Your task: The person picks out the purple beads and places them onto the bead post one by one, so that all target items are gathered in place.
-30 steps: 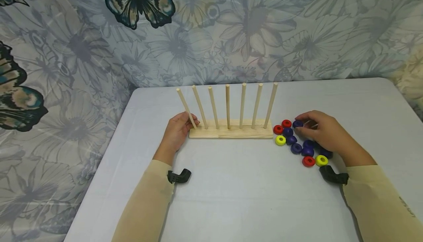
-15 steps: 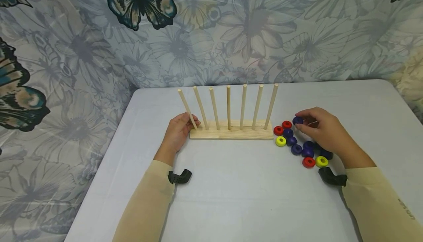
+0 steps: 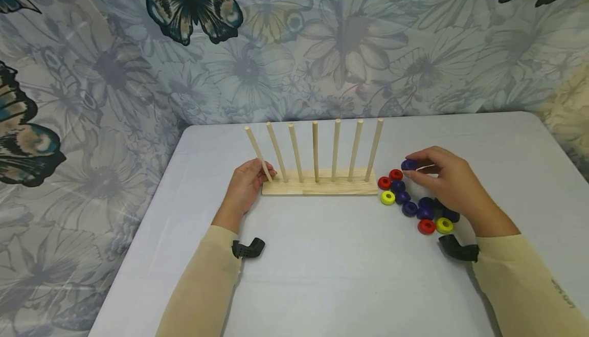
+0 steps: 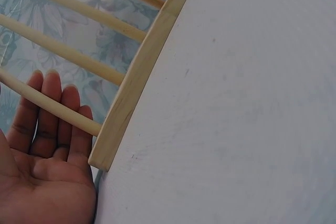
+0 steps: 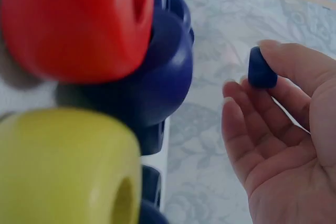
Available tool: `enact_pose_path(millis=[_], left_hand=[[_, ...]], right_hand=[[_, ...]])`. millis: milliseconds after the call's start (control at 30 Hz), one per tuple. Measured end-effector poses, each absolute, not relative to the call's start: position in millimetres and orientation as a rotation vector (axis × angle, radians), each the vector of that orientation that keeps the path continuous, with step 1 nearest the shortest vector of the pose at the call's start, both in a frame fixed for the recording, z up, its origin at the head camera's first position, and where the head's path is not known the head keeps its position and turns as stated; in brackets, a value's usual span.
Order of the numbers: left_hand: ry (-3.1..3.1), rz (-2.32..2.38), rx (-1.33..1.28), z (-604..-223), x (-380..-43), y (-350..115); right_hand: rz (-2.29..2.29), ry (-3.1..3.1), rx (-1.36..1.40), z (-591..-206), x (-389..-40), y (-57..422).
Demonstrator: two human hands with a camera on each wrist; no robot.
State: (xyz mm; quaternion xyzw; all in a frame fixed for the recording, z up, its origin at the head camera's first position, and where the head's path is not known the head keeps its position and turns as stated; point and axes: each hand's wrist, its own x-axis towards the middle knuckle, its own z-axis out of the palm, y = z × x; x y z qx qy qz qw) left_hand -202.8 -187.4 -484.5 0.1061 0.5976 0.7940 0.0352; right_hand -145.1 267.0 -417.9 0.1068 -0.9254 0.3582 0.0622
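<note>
A wooden stand [image 3: 322, 188] with a row of upright pegs sits near the table's middle. At its left end my left hand [image 3: 247, 183] rests by the leftmost peg [image 4: 50, 103]; the left wrist view shows its fingers extended behind that peg, not wrapped round it. My right hand [image 3: 444, 176] pinches a dark blue bead [image 5: 261, 69] between thumb and forefinger, raised off the table beyond the other beads. Red, yellow and blue beads lie in a loose group right of the stand, among them a red bead [image 3: 426, 226] and a yellow bead [image 3: 388, 197].
A white-covered table [image 3: 349, 275] carries everything. Behind it hangs a patterned cloth [image 3: 276, 71] with flowers and butterflies. Each wrist wears a black camera mount, one being the left mount [image 3: 248, 248]. Some blue beads lie partly hidden below the right hand.
My right hand has lifted the blue bead away from the group and shifted slightly left with it. The left hand has stayed at the stand's left end.
</note>
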Motion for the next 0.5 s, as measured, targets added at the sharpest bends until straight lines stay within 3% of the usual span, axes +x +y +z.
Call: enact_pose_path(millis=[500], left_hand=[[1.843,2.436,0.313,-481.9,-200.9,-186.1]], right_hand=[[1.069,-2.652,0.445,-394.6,-134.3,256.8]])
